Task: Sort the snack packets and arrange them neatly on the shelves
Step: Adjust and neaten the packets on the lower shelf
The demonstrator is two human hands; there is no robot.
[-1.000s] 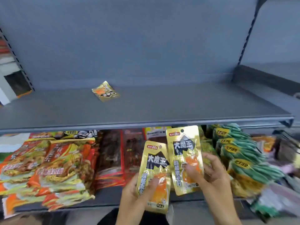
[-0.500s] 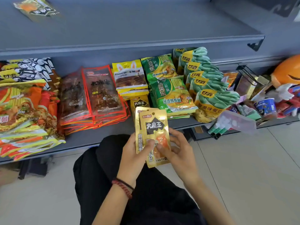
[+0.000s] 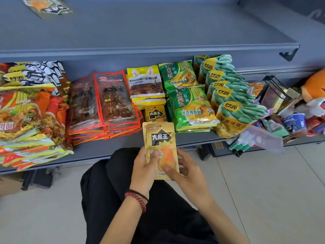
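Two gold snack packets [image 3: 161, 138] with black labels are stacked one on the other, upright, just in front of the lower shelf [image 3: 105, 148]. My left hand [image 3: 146, 166] grips their left edge with the thumb on the front. My right hand [image 3: 186, 170] pinches the lower right part, thumb over the orange window. Another gold packet [image 3: 155, 114] of the same kind lies on the lower shelf behind them. A fourth [image 3: 47, 7] lies alone at the far left of the upper shelf [image 3: 158, 29].
The lower shelf carries orange noodle bags [image 3: 26, 111], red-edged clear packets [image 3: 112, 101], yellow packets [image 3: 146, 83], green noodle bags [image 3: 190, 103] and green-and-yellow bean bags [image 3: 233, 95]. Mixed items and a cup [image 3: 292, 121] crowd the right. My black-trousered knees are below, on a tiled floor.
The two gold packets, held apart side by side a second ago, are now stacked together. My view has dropped from the upper shelf to the lower one.
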